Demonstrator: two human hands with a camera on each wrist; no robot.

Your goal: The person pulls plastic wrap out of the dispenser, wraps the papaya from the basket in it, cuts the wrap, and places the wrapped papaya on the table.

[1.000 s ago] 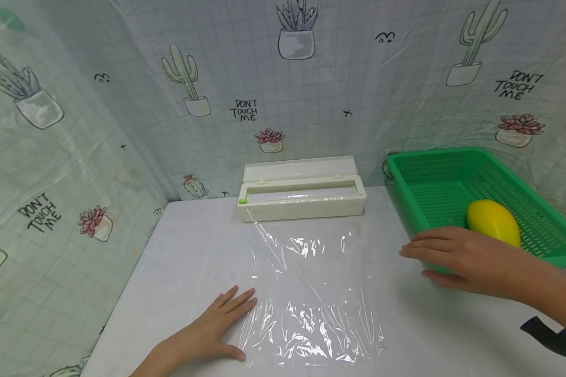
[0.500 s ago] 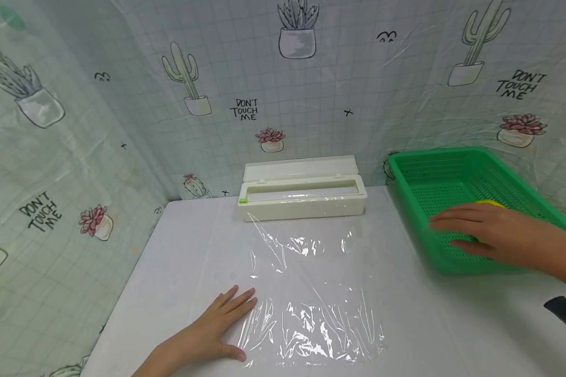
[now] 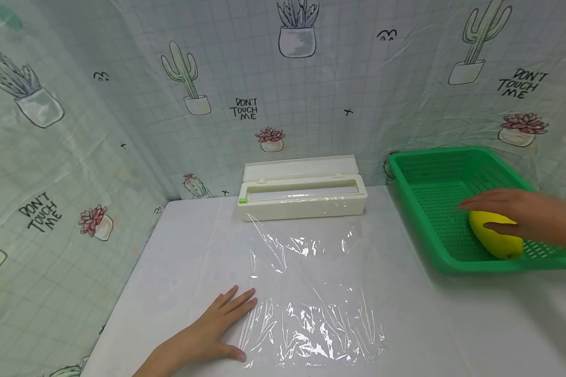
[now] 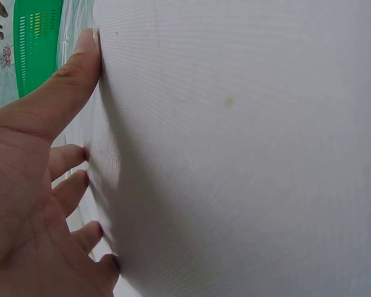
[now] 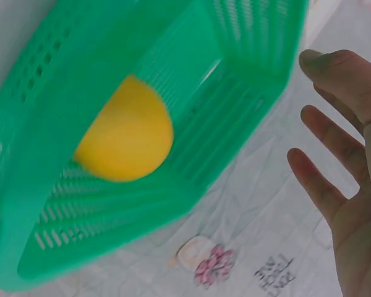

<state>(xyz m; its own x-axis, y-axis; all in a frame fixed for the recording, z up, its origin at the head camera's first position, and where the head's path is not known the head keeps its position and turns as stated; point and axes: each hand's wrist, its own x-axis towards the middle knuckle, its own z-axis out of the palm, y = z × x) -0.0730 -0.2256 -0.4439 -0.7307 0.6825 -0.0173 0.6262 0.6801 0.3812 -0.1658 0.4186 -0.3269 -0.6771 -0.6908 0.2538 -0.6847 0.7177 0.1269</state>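
A sheet of clear cling film (image 3: pixel 311 298) lies over the white table, running forward from a white dispenser box (image 3: pixel 306 209). At its left edge my left hand (image 3: pixel 209 327) rests with fingers spread, fingertips pressing down; the left wrist view shows the thumb (image 4: pixel 74 80) and fingertips against the surface. My right hand (image 3: pixel 523 212) hovers above the green basket (image 3: pixel 420 225), fingers extended and holding nothing. Under it a smooth yellow fruit (image 3: pixel 492 243) lies in the basket, partly covered by the hand. The right wrist view shows the yellow fruit (image 5: pixel 130 136) apart from the fingers.
The dispenser's lid (image 3: pixel 302 167) stands raised at the back, with a roll (image 3: pixel 302 192) inside. A patterned cloth (image 3: pixel 330 78) with cactus drawings closes off the back and left side. The basket stands at the table's right.
My right hand has moved right and away from me, from the basket's near left side to above the yellow fruit. The left hand and the film have stayed put.
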